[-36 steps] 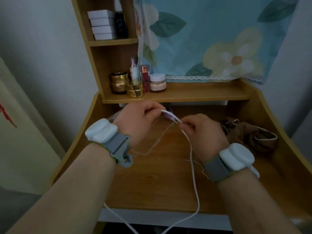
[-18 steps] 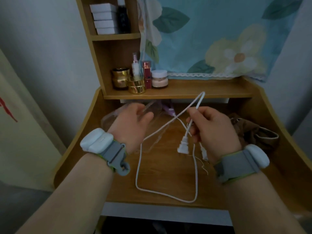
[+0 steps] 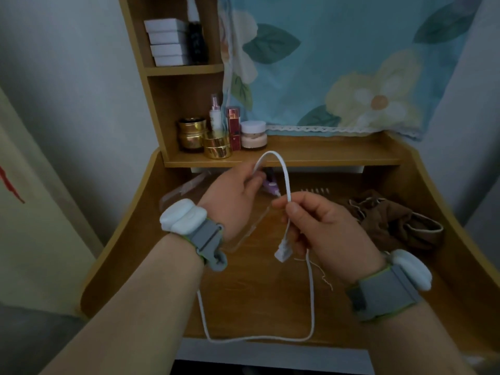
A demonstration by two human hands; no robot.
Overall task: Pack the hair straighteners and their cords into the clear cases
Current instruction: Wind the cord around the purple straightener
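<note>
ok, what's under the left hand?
A clear case lies flat on the desk beneath the left hand, which pinches the white cord. A purple straightener peeks out past the fingers. The case's contents are hidden.

Bare forearms — each wrist wears a grey strap (image 3: 206, 237) carrying a white pod (image 3: 183, 218).

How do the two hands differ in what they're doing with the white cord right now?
The left hand pinches the white cord higher and farther back, near the shelf; the right hand grips it lower and nearer the camera. The plug dangles just below the right hand, while from the left hand the cord runs down under the forearm into a long loop over the desk. Both are closed on the same cord, which arches between them.
</note>
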